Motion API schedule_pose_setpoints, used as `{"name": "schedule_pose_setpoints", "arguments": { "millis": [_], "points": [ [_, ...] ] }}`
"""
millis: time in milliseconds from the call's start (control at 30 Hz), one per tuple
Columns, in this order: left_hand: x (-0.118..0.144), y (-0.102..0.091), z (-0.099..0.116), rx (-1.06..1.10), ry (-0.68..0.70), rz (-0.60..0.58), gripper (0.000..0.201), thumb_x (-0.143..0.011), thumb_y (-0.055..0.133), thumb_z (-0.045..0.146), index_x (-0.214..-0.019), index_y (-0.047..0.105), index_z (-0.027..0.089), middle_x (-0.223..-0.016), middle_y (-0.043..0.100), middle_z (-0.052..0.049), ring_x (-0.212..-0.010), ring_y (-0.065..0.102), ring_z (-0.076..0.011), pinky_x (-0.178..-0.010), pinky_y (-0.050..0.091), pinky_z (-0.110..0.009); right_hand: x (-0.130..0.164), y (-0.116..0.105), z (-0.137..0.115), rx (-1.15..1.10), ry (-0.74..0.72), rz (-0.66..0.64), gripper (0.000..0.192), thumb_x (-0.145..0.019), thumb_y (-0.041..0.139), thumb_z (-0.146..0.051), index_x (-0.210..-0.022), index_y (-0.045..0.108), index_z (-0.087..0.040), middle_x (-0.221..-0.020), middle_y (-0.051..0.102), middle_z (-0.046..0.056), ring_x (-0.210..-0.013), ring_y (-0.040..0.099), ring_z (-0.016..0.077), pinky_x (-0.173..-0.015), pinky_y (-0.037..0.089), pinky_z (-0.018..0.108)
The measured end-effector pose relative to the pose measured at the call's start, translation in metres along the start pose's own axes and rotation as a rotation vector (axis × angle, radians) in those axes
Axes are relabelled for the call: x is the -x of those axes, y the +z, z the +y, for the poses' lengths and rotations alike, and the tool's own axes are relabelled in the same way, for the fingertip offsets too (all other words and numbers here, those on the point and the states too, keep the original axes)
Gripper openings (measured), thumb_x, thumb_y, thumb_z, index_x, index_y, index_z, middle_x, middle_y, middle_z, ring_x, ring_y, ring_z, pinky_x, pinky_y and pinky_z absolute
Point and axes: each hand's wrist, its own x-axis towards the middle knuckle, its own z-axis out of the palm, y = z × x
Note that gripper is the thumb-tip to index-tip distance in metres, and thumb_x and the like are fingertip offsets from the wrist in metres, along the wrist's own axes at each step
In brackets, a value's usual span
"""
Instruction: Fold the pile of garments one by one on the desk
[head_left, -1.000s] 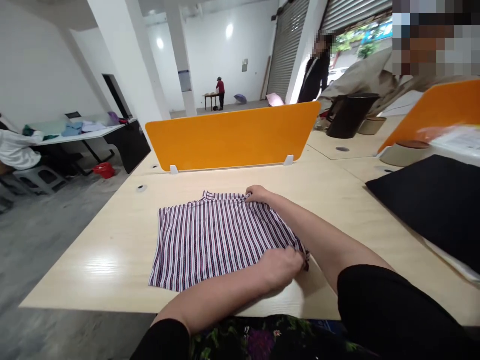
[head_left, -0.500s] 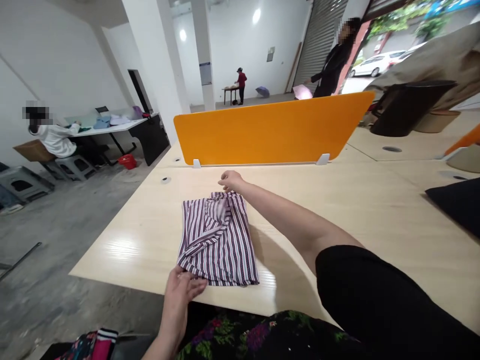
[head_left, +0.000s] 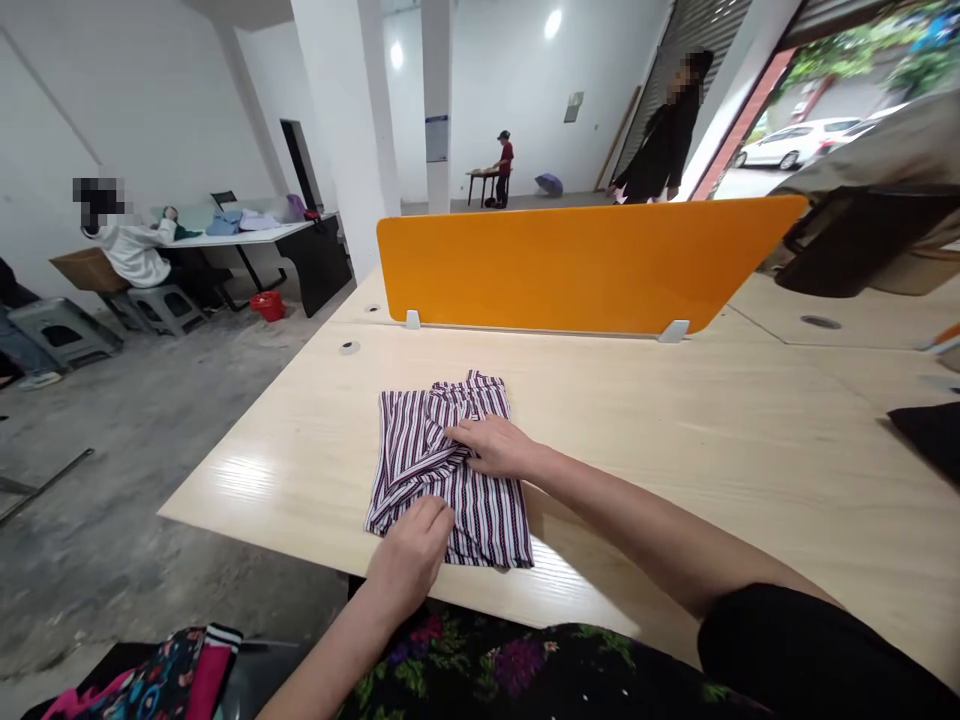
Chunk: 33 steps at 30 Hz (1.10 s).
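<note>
A striped garment [head_left: 491,520] in white, dark and reddish lines lies folded into a rough square on the pale wooden table, with bunched creases across its middle. My left hand [head_left: 416,550] is at its near edge, fingers curled in a closed grip on the cloth; the fingertips are partly hidden. My right hand [head_left: 499,445] rests on the upper right part of the garment, its fingers stretched leftward over the creases and the thumb apart from them. A narrow strip of the cloth sticks out at the far edge.
An orange divider [head_left: 577,270] stands across the back of the table [head_left: 300,440]. A black item [head_left: 930,435] lies at the right, with a dark bin [head_left: 862,240] behind. Patterned clothing [head_left: 165,680] is at lower left. Other people are farther off in the room.
My right hand has come back from beyond the garment's far edge onto its middle. My left hand has moved right and up onto the cloth and curled. The camera view has shifted slightly.
</note>
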Motion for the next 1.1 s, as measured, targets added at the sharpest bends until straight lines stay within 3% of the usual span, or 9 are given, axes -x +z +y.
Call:
{"name": "schedule_pose_setpoints", "arguments": {
  "millis": [133, 300, 433, 600, 700, 800, 933, 1033, 1100],
  "points": [
    [-0.007, 0.021, -0.004, -0.131, -0.107, -0.021, 0.028, -0.088, 0.051, 0.018, -0.115, 0.057, 0.015, -0.12, 0.059, -0.013, -0.106, 0.055, -0.0249, -0.09, 0.051, -0.042, -0.022, -0.005, -0.001, 0.202, 0.102, -0.085, 0.029, -0.09, 0.041, -0.016, -0.109, 0.062, -0.02, -0.094, 0.067, 0.009, -0.082, 0.063, 0.0215, -0.07, 0.041, 0.03],
    [0.002, 0.021, -0.004, -0.183, -0.156, -0.052, 0.032, -0.087, 0.055, 0.023, -0.118, 0.058, 0.02, -0.126, 0.06, -0.009, -0.106, 0.056, -0.0247, -0.086, 0.051, -0.04, -0.08, -0.015, -0.004, 0.108, 0.1, 0.161, 0.036, -0.094, 0.036, -0.015, -0.122, 0.057, -0.022, -0.11, 0.066, 0.01, -0.098, 0.061, 0.0219, -0.081, 0.044, 0.032],
    [0.02, 0.01, -0.007, -0.294, -0.28, 0.003, 0.043, -0.086, 0.055, 0.038, -0.127, 0.056, 0.023, -0.138, 0.052, -0.01, -0.124, 0.045, -0.0334, -0.095, 0.044, -0.05, -0.104, -0.007, 0.013, -0.011, 0.117, 0.276, 0.041, -0.095, 0.04, -0.023, -0.136, 0.047, -0.02, -0.137, 0.052, 0.01, -0.126, 0.045, 0.0229, -0.102, 0.035, 0.04],
    [0.04, -0.001, -0.015, -0.357, -0.321, -0.085, 0.048, -0.09, 0.047, 0.036, -0.138, 0.045, 0.035, -0.148, 0.04, -0.003, -0.136, 0.03, -0.0384, -0.103, 0.03, -0.063, -0.077, 0.036, 0.039, -0.045, 0.168, -0.012, 0.056, -0.094, 0.039, -0.052, -0.144, 0.038, -0.027, -0.153, 0.03, 0.006, -0.141, 0.02, 0.0323, -0.109, 0.014, 0.062],
    [0.048, -0.01, -0.031, -0.327, -0.363, -0.139, 0.049, -0.089, 0.043, 0.023, -0.136, 0.047, 0.035, -0.148, 0.041, 0.001, -0.137, 0.028, -0.0365, -0.106, 0.024, -0.064, -0.046, 0.052, 0.03, -0.044, 0.327, -0.013, 0.056, -0.096, 0.031, -0.051, -0.147, 0.033, -0.026, -0.154, 0.029, 0.005, -0.141, 0.019, 0.0332, -0.11, 0.013, 0.061],
    [0.062, -0.028, -0.054, -0.245, -0.451, -0.133, 0.046, -0.087, 0.039, 0.018, -0.128, 0.054, 0.032, -0.145, 0.045, 0.001, -0.137, 0.028, -0.0356, -0.107, 0.023, -0.066, -0.012, 0.048, 0.014, -0.068, 0.413, 0.006, 0.057, -0.095, 0.032, -0.051, -0.145, 0.036, -0.025, -0.152, 0.033, 0.006, -0.139, 0.023, 0.0343, -0.109, 0.019, 0.06],
    [0.092, -0.049, -0.067, -0.063, -0.786, 0.223, 0.031, -0.088, 0.041, 0.035, -0.106, 0.061, 0.02, -0.126, 0.058, -0.013, -0.124, 0.046, -0.0313, -0.103, 0.037, -0.053, 0.022, 0.024, 0.02, -0.142, 0.479, 0.073, 0.054, -0.093, 0.035, -0.054, -0.132, 0.053, -0.021, -0.142, 0.046, 0.01, -0.13, 0.039, 0.0286, -0.104, 0.033, 0.045],
    [0.103, -0.045, -0.043, 0.179, -1.22, 0.55, 0.034, -0.082, 0.051, 0.052, -0.092, 0.055, 0.019, -0.096, 0.062, -0.008, -0.097, 0.059, -0.0251, -0.089, 0.048, -0.045, 0.03, 0.017, 0.029, -0.116, 0.643, 0.101, 0.055, -0.091, 0.038, -0.057, -0.122, 0.058, -0.016, -0.133, 0.053, 0.015, -0.121, 0.046, 0.0299, -0.097, 0.039, 0.043],
    [0.1, -0.036, -0.013, 0.504, -1.421, 0.663, 0.038, -0.076, 0.059, 0.054, -0.089, 0.052, 0.019, -0.089, 0.059, -0.004, -0.091, 0.06, -0.0214, -0.08, 0.052, -0.04, 0.029, 0.024, 0.023, -0.083, 0.609, 0.068, 0.052, -0.088, 0.043, -0.057, -0.114, 0.062, -0.016, -0.123, 0.057, 0.016, -0.114, 0.05, 0.0307, -0.093, 0.042, 0.043]
  ]
}}
